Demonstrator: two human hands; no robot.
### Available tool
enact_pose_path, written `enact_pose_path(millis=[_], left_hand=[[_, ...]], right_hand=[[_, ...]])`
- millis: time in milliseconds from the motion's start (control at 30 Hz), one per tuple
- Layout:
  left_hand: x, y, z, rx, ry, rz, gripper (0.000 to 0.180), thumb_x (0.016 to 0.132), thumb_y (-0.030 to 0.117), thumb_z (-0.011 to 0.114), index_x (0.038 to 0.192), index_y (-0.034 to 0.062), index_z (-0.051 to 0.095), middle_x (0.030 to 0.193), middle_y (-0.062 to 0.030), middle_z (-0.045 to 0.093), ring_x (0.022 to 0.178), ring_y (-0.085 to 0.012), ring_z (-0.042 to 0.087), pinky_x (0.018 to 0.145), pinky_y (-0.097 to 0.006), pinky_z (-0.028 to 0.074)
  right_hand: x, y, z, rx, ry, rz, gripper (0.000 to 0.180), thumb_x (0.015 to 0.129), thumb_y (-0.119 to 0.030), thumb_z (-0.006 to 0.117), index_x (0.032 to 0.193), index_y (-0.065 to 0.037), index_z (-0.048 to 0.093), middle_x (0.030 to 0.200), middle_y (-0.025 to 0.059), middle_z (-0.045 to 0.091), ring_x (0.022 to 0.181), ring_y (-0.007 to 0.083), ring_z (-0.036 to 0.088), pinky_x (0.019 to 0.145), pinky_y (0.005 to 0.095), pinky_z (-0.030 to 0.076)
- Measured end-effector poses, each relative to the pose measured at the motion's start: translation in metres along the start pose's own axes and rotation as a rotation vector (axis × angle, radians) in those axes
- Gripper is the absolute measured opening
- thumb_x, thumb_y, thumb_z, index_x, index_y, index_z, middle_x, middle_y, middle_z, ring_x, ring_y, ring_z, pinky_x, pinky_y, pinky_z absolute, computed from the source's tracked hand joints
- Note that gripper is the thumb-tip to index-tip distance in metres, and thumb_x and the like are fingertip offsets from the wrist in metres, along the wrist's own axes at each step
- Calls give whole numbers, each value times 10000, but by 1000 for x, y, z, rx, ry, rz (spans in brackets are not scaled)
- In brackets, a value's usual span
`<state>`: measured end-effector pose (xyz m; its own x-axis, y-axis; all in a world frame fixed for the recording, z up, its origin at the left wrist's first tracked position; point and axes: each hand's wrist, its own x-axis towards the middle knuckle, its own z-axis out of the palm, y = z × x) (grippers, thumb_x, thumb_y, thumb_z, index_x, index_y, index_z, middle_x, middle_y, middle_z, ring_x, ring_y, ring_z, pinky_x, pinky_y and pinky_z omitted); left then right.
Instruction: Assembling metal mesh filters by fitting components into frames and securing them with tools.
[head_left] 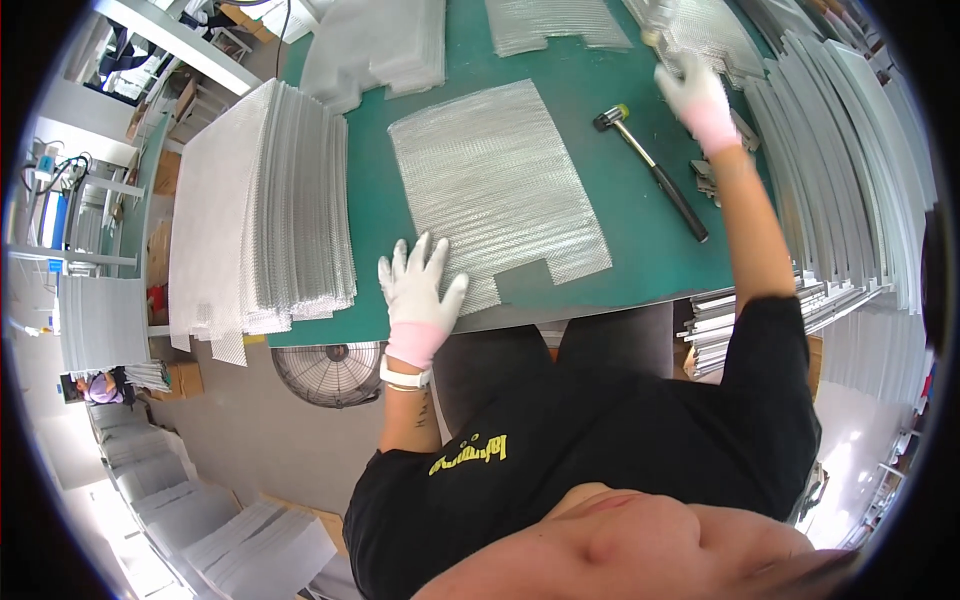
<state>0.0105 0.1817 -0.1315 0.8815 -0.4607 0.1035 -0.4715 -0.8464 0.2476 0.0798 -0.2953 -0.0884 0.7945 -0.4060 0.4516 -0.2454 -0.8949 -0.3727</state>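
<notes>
The person's black short-sleeved shirt (620, 440) with a yellow print fills the lower part of the view, nearest the lens, and both forearms rise from it toward the green-topped desk (620, 230). The left hand (420, 295), in a white knit glove with a pink cuff and a white wristband below it, lies flat with fingers spread and released on the near left corner of a rectangular sheet of silver expanded-metal mesh (495, 185); this sheet rests flat on the desk, its near edge showing a square notch. The right hand (695, 95), gloved the same way, is stretched to the far right of the desk, its fingers curled onto the edge of another silver mesh sheet (705, 35) on a pile there; whether it truly grips it I cannot tell. Between the two hands lies a black-handled mallet with a black and yellow head (650, 165), apart from both. A tall stack of mesh sheets (265, 205) stands at the desk's left end, and a round fan (330, 372) sits on the floor below.
</notes>
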Motion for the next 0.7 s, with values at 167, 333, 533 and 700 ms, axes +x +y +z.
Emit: enact_pose_path(millis=[167,333,533,700], left_hand=[[12,4,-10,19,-32,-1,563,862,386,657,1338,92,594,1466,-194,444,1400,-459,325,1182,-602,144],[-13,11,-24,-38,252,14,710,797,299,727,1425,86,473,1523,-248,324,1405,-472,285,1164,-621,159],[-30,5,-20,-89,206,-34,737,784,254,733,1439,68,450,1543,-231,310,1426,-454,269,1167,-630,148],[-28,10,-18,-187,279,40,723,791,267,726,1435,78,456,1535,-233,331,1412,-456,297,1169,-620,158]], right_hand=[[114,80,27,-297,-383,439,738,885,-647,481,1249,-28,654,1326,218,607,1268,368,554,1058,464,430],[133,103,22,-427,-559,369,722,878,-647,482,1289,-75,643,1391,184,572,1289,352,546,1058,454,434],[121,63,19,-534,-339,299,612,856,-582,640,1229,-98,675,1328,193,603,1224,358,586,1019,456,479],[94,-103,33,-255,-141,-368,502,904,-452,600,1172,-33,662,1219,194,623,1183,336,585,1012,441,474]])
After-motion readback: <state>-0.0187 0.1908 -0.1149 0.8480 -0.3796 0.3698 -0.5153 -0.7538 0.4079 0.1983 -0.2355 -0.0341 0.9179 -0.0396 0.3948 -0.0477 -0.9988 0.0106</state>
